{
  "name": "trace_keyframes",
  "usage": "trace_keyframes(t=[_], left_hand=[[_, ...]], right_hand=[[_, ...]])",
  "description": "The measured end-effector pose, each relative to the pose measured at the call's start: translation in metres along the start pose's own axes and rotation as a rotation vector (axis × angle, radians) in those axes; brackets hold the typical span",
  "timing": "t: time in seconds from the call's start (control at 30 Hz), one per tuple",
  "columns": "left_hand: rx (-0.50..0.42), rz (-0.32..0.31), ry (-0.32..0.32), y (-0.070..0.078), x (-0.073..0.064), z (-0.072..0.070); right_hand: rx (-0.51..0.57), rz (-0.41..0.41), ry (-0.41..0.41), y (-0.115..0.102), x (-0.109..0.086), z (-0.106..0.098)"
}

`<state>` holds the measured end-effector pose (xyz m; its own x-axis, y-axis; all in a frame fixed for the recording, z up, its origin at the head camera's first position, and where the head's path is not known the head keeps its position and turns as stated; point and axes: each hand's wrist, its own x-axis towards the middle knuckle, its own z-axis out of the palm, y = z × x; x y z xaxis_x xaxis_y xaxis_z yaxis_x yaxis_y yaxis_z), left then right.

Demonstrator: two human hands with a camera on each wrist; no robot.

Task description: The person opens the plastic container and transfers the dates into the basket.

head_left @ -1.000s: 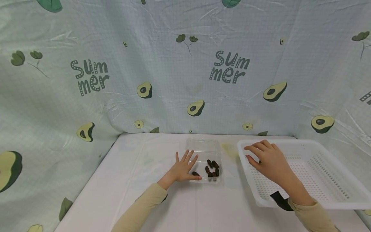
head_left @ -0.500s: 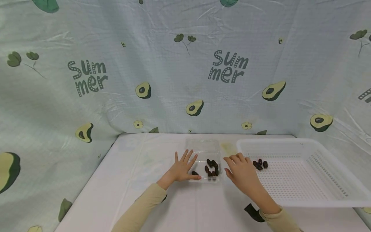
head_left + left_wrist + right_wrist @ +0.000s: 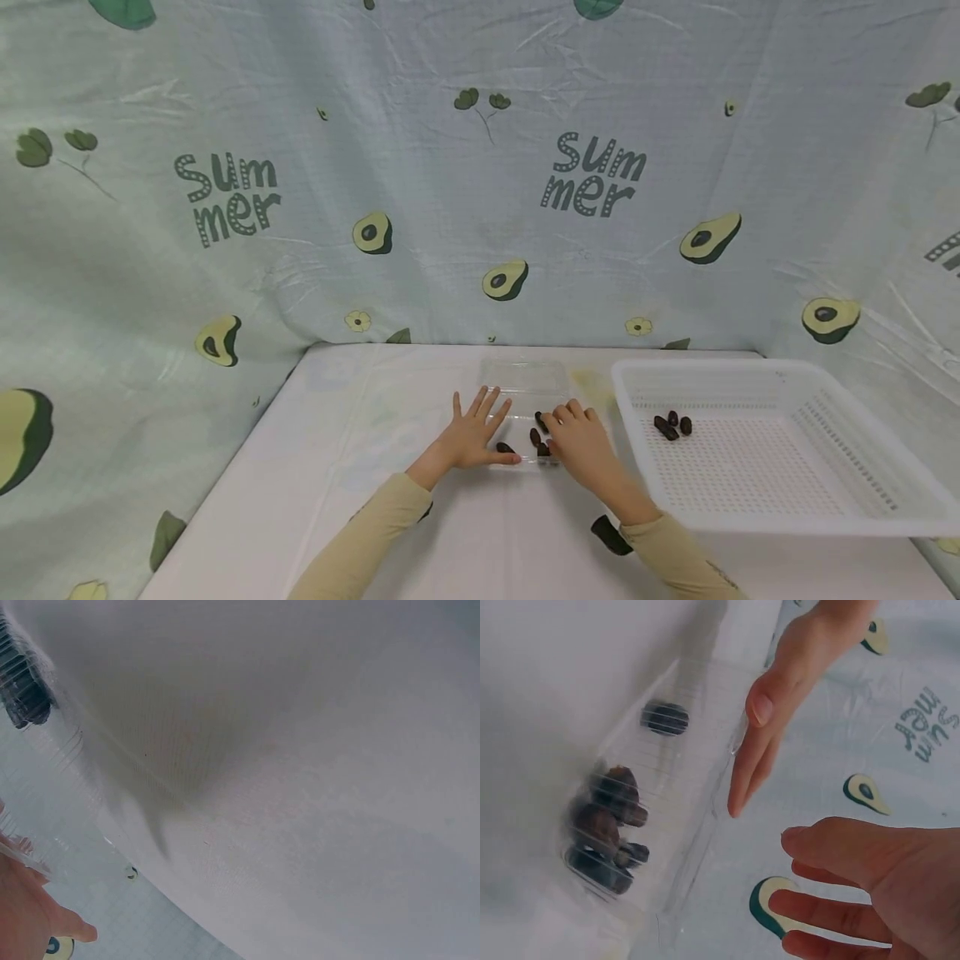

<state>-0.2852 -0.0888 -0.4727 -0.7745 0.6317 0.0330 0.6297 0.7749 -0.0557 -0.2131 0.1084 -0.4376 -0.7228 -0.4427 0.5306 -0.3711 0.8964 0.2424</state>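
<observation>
A clear plastic box (image 3: 516, 429) with dark brown dates (image 3: 536, 437) in it lies on the table. My left hand (image 3: 467, 439) rests at the box's left side, fingers spread, thumb along the near edge by a lone date (image 3: 506, 449). Over the right part of the box is my right hand (image 3: 583, 443), covering some of the dates. In the right wrist view, that right hand (image 3: 877, 877) has its fingers apart and loosely bent, with nothing between them. Dates (image 3: 600, 829) show through the ribbed wall there. The left wrist view catches a dark date (image 3: 26, 694) through plastic.
To the right stands a white perforated basket (image 3: 750, 522), holding several dates (image 3: 665, 428) near its left wall. The box's clear lid (image 3: 525, 375) is folded back behind it. Behind the table hangs a curtain (image 3: 427, 275) printed with avocados. A black strap (image 3: 611, 536) is by the right wrist.
My right hand has moved left from above the basket to the box, and now overlaps its right-hand dates. The dates in the basket have come into view. My left hand has stayed put.
</observation>
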Motion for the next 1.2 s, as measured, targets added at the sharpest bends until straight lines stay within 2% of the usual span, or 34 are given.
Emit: trace_keyframes(t=[0.3, 0.5, 0.73, 1.03, 1.2], left_hand=[[-0.011, 0.004, 0.004, -0.001, 0.0, 0.002], [-0.004, -0.002, 0.003, -0.002, 0.0, 0.003], [0.001, 0.0, 0.01, -0.002, 0.0, 0.003], [0.021, 0.006, 0.023, -0.001, 0.001, 0.004], [0.023, 0.002, 0.013, -0.001, 0.0, 0.004]], right_hand=[[-0.032, -0.009, 0.055, -0.006, 0.01, 0.022], [0.038, -0.027, -0.031, -0.003, 0.015, 0.037], [0.042, -0.064, -0.134, 0.003, 0.019, 0.05], [0.052, -0.034, -0.269, 0.007, 0.025, 0.064], [0.045, -0.034, -0.303, 0.009, 0.025, 0.069]])
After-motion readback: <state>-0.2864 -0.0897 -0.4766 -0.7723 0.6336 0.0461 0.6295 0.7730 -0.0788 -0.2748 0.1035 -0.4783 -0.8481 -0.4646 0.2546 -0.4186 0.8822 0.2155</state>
